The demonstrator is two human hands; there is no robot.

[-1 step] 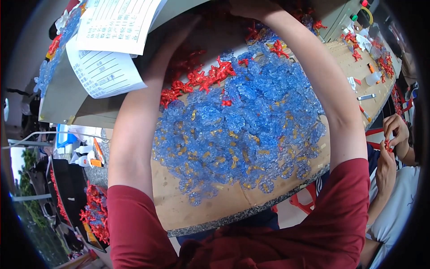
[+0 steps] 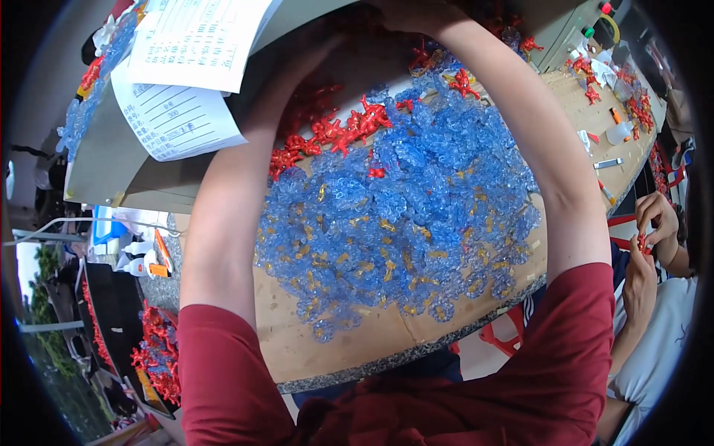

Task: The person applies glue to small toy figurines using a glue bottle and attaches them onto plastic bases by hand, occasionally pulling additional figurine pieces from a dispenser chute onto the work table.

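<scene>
Drawn slightly closer together than a moment ago, my left hand (image 2: pixel 336 36) and right hand (image 2: pixel 398 16) are in the shadow beyond the blue heap (image 2: pixel 416 186); it is too dark and blurred to tell whether either is spread, closed or gripping anything. Nearest them are red pieces (image 2: pixel 357 125), lying along the heap's far edge, partly in that shadow. Clear blue pieces with yellow bits make up the heap, which spreads over the counter (image 2: pixel 327 364) between my forearms. Beyond the heap and to its left stands a grey casing (image 2: pixel 104 167) with paper slips (image 2: pixel 186 126) hanging over it. Well left of the heap, a black tray (image 2: pixel 111 312) carries red and blue parts (image 2: pixel 158 353); near it are white bottles (image 2: pixel 136 266), contents unclear. Right of the heap, past my right forearm, stands a clear bottle (image 2: pixel 619 132).
</scene>
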